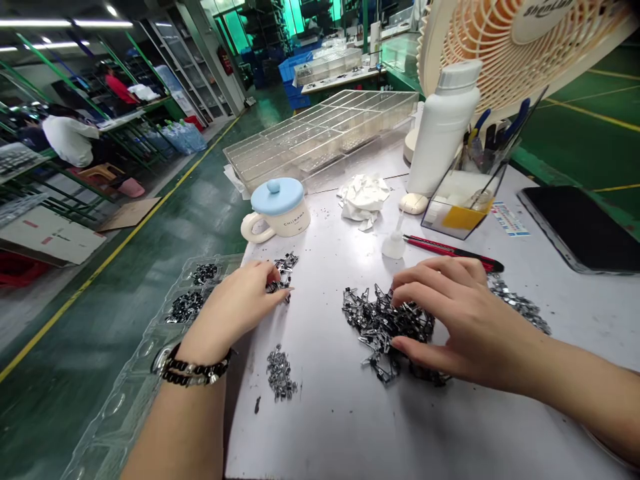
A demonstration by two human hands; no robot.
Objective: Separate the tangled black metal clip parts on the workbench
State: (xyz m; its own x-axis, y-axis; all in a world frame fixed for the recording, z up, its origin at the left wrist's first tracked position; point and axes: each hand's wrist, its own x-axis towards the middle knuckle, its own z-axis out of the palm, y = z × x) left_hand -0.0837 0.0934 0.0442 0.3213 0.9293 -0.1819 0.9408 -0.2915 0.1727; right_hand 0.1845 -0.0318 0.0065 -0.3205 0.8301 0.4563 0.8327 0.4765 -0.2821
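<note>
A large heap of small black-and-silver clip-like metal parts [370, 323] lies on the white table. My right hand [445, 313] reaches over its right side, thumb and fingers apart, fingertips touching the parts. At the table's left edge, my left hand [245, 293] is beside a smaller pile of similar parts [286, 262]. Its thumb and forefinger are apart, with some parts showing between them; the other fingers are hidden. Nearer me lies a little pile of clear or silvery bits [281, 375]. More silvery pieces [523, 303] lie beyond my right wrist.
A clear compartment tray [150, 347] with black parts hangs low at left. Behind the hands stand a lidded mug [287, 217], crumpled tissue [364, 199], a small dropper bottle [394, 245], a red utility knife [450, 251], a tool holder [460, 200], a white bottle [445, 127], a phone [585, 223] and a fan [500, 53].
</note>
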